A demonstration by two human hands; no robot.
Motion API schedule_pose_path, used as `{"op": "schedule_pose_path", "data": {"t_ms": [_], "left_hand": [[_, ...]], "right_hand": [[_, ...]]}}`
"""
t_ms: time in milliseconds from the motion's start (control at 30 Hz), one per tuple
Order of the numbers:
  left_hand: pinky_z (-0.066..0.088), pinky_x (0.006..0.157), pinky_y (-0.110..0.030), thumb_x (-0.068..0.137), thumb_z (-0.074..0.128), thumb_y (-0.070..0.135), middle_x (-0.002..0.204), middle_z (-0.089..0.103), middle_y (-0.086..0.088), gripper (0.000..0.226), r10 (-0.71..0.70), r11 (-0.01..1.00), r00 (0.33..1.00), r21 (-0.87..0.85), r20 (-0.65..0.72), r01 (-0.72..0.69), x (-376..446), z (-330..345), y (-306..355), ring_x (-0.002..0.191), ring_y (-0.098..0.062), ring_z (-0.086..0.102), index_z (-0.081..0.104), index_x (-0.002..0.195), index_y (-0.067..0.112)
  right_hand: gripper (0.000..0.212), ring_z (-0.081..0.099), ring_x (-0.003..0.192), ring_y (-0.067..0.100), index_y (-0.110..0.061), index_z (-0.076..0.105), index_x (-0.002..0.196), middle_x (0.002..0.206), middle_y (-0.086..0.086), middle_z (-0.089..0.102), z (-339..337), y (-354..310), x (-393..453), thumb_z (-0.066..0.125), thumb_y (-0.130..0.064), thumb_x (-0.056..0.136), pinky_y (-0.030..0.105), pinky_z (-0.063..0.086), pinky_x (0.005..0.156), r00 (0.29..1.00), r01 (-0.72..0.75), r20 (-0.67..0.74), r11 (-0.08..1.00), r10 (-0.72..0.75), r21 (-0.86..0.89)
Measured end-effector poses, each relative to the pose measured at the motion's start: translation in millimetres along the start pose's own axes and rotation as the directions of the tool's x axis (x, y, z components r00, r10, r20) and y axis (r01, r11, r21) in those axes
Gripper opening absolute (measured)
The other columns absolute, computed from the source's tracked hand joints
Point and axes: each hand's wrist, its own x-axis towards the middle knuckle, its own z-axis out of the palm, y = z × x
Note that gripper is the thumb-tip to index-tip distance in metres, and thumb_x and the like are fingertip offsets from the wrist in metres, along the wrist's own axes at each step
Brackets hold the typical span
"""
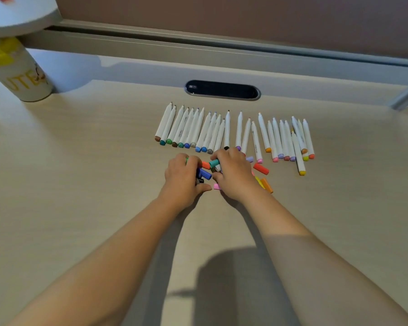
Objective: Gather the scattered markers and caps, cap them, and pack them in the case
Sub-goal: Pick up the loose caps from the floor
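Markers (233,131): uncapped, white-barrelled, laid side by side in a row on the desk (80,184), tips pointing away from the person, coloured ends toward the hands.
Caps (206,171): loose pile just in front of the row, between and under both hands; red cap (261,168), yellow and orange cap (266,185) lie to the right of the right hand, a pink one (216,186) between the thumbs.
Left hand (183,177): fingers curled over several caps, blue cap (204,174) sticking out beside the fingertips.
Right hand (232,172): fingers curled, fingertips pinching a teal cap (214,163) at the top of the pile.
Cup (17,69): far left corner, well apart.
Desk slot (222,90): dark oval beyond the markers.
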Motion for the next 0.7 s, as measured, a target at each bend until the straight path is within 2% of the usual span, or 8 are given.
{"op": "schedule_pose_path", "data": {"t_ms": [200, 367, 467, 533, 700], "left_hand": [[0.026, 0.105, -0.033, 0.071, 0.07, 0.052, 0.139, 0.033, -0.004, 0.091, -0.022, 0.999, 0.999, 0.04, 0.027, 0.021, 5, -4, -1, 0.128, -0.022, 0.029, 0.022, 0.142, 0.021], [0.021, 0.108, -0.035, 0.065, 0.074, 0.053, 0.142, 0.029, -0.003, 0.099, 0.025, 0.999, 0.998, 0.03, 0.049, -0.027, 6, -8, -11, 0.132, -0.022, 0.024, 0.02, 0.143, 0.024], [0.021, 0.108, -0.036, 0.062, 0.074, 0.056, 0.142, 0.029, -0.003, 0.101, 0.038, 0.999, 0.997, -0.003, 0.072, -0.038, 7, -13, -15, 0.133, -0.023, 0.024, 0.022, 0.143, 0.025], [0.024, 0.107, -0.036, 0.067, 0.071, 0.055, 0.142, 0.032, -0.004, 0.093, 0.035, 0.998, 0.998, -0.061, 0.054, -0.031, 7, -18, -18, 0.132, -0.023, 0.026, 0.027, 0.142, 0.022], [0.033, 0.101, -0.033, 0.09, 0.055, 0.027, 0.131, 0.047, -0.007, 0.042, 0.011, 0.983, 0.992, -0.18, -0.129, -0.034, 12, -40, -34, 0.124, -0.024, 0.038, 0.046, 0.129, 0.014]], "right_hand": [[0.064, 0.03, 0.129, 0.024, -0.017, 0.029, 0.14, 0.138, 0.009, 0.032, 1, -5, -2, 0.06, -0.008, 0.085, 0.031, 0.031, 0.102, 0.997, -0.071, 0.002, 0.992, 0.071, 0.1], [0.075, 0.03, 0.132, 0.023, -0.016, 0.022, 0.144, 0.144, 0.008, 0.028, 1, -5, -1, 0.064, -0.005, 0.083, 0.032, 0.033, 0.106, 0.986, -0.147, -0.032, 0.947, 0.162, 0.285], [0.071, 0.031, 0.134, 0.023, -0.015, 0.023, 0.144, 0.146, 0.008, 0.029, 0, -7, -1, 0.063, -0.005, 0.085, 0.032, 0.035, 0.107, 0.971, -0.192, -0.056, 0.897, 0.232, 0.397], [0.059, 0.036, 0.132, 0.023, -0.013, 0.033, 0.14, 0.142, 0.008, 0.036, -1, -10, -1, 0.06, -0.007, 0.088, 0.033, 0.037, 0.106, 0.962, -0.197, -0.093, 0.892, 0.255, 0.407], [0.032, 0.045, 0.124, 0.019, -0.008, 0.051, 0.126, 0.13, 0.007, 0.05, -9, -24, 1, 0.048, -0.008, 0.094, 0.028, 0.04, 0.1, 0.93, -0.186, -0.225, 0.9, 0.291, 0.394]]}}
